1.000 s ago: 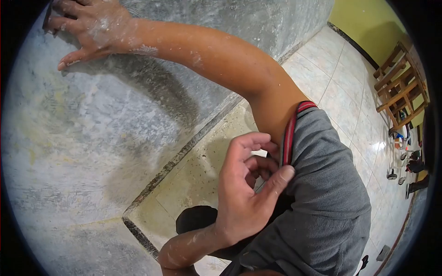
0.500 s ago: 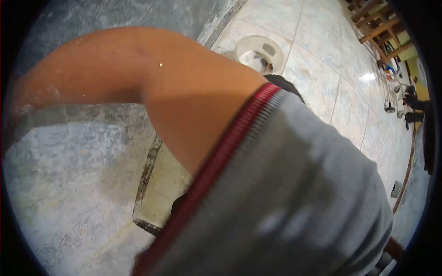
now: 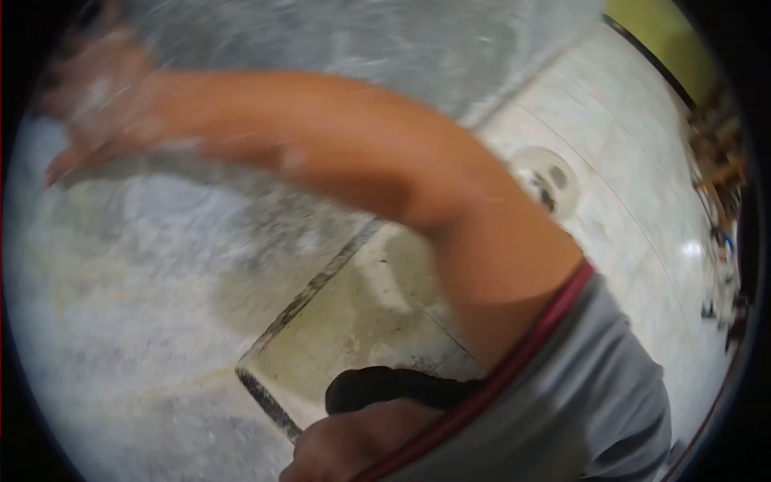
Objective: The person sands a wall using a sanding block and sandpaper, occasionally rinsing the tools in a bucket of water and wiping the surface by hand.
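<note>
My right arm, in a grey sleeve with a red cuff, stretches across the view to the upper left. At its end my right hand (image 3: 104, 100) is blurred and streaked with white. Its fingers look spread, over the mottled grey-white surface (image 3: 152, 281), with nothing visible in them. Low in the frame my left hand (image 3: 357, 442) shows partly as a rounded shape beside the sleeve. The sleeve covers part of it, and its fingers do not show clearly. Just above it lies a dark, rounded shape (image 3: 393, 387).
A dark, worn edge (image 3: 309, 291) separates the mottled surface from pale, stained tiles (image 3: 353, 337). Beyond the arm, a round whitish basin (image 3: 566, 181) with small things in it stands on the tiled floor (image 3: 642, 161). Wooden furniture (image 3: 727, 173) stands at the far right.
My right forearm and hand have come further into view at the upper left as the camera turned. The left hand has appeared at the bottom. The basin now sits lower and further right.
</note>
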Demonstrator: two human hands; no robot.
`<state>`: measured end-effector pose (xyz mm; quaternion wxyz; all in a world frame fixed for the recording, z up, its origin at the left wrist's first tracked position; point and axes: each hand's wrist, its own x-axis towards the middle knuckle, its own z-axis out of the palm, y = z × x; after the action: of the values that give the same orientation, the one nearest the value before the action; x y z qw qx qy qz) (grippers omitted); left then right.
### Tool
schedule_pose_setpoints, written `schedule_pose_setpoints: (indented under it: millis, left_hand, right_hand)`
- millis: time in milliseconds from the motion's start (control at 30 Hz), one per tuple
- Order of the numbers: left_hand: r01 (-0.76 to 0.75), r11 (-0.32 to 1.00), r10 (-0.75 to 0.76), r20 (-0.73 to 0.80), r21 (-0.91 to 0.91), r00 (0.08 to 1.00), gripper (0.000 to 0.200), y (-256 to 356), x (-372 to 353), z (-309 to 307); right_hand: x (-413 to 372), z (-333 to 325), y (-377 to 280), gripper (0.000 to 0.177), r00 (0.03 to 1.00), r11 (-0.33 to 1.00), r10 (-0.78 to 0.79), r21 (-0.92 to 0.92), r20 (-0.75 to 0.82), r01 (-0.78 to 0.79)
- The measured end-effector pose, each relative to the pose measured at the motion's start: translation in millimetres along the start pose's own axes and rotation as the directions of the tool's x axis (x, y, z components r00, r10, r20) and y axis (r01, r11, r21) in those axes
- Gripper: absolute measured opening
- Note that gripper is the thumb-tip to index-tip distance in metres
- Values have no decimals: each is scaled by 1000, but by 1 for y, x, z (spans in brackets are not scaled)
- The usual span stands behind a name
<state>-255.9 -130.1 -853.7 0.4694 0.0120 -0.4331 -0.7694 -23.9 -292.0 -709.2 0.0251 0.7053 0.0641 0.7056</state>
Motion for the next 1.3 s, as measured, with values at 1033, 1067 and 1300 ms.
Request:
schedule_pose_setpoints:
  millis: [1033, 1067, 1300]
  left_hand:
    - [837, -512, 572, 650, -193, 500, 57, 361, -206, 138]
    - [834, -525, 590, 633, -171, 501, 57, 359, -207, 137]
    - [829, -516, 555, 652, -217, 516, 69, 373, -209, 117]
  right_hand:
    - [144, -46, 55, 93, 989, 990, 78, -127, 126, -62]
    - [110, -47, 33, 95, 974, 984, 137, -139, 183, -112]
    - [-86, -61, -21, 109, 805, 936, 298, -324, 513, -140]
